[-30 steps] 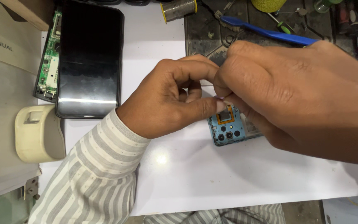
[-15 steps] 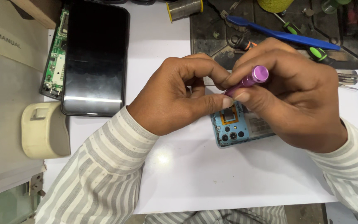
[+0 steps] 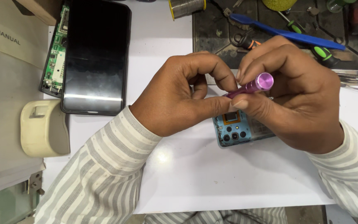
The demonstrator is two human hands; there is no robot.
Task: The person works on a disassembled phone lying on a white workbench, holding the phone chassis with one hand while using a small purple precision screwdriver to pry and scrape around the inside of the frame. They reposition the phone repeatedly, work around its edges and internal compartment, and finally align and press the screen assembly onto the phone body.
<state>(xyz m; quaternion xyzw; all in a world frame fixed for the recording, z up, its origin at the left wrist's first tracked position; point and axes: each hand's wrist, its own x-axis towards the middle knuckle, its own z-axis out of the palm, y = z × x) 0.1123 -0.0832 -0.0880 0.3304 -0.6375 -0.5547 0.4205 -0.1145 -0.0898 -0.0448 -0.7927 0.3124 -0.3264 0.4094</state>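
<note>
My right hand [image 3: 299, 99] grips purple screwdriver [image 3: 253, 86]; my left hand [image 3: 179, 97] pinches its tip, fingers curled, over blue phone [image 3: 237, 130] on white mat [image 3: 212, 182].

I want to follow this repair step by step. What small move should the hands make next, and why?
Probably lower the purple screwdriver tip onto the blue phone below. The right hand pinches it and the left hand steadies the front end, both above the open phone; the tip is hidden.
</note>
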